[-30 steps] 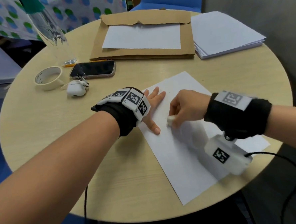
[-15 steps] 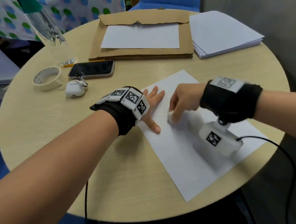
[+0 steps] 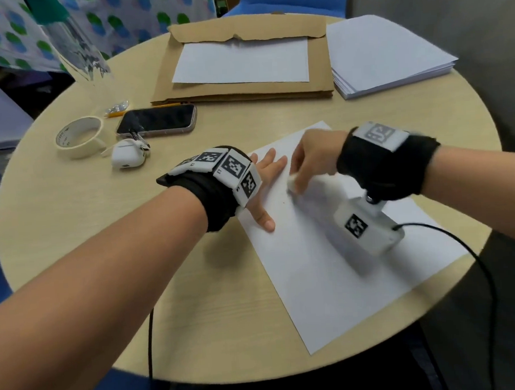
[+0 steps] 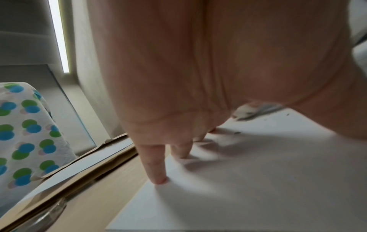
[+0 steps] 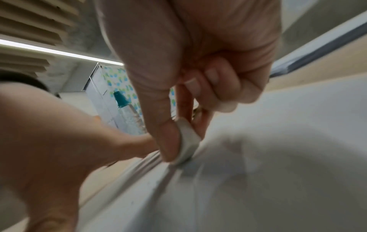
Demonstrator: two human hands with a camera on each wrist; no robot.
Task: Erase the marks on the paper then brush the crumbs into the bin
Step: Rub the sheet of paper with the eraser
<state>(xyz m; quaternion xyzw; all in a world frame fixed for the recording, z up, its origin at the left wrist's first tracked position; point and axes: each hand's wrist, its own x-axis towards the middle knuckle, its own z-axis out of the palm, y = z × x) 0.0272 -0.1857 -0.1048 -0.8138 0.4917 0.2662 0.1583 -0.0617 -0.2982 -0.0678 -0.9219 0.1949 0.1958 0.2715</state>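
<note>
A white sheet of paper lies on the round wooden table. My left hand lies flat on the sheet's left part, fingers spread and pressing it down; in the left wrist view the fingertips touch the paper. My right hand pinches a white eraser between thumb and fingers, its lower edge on the paper just right of the left hand. The right wrist view shows the eraser under the thumb. Dark crumbs lie near the eraser. No bin is in view.
A cardboard folder with a white sheet lies at the back, a stack of paper to its right. A phone, an earbud case, a tape roll and a clear bottle stand at the left.
My right hand has moved the eraser a little up the sheet, away from me and towards the left hand's fingers. My left hand stays flat on the paper.
</note>
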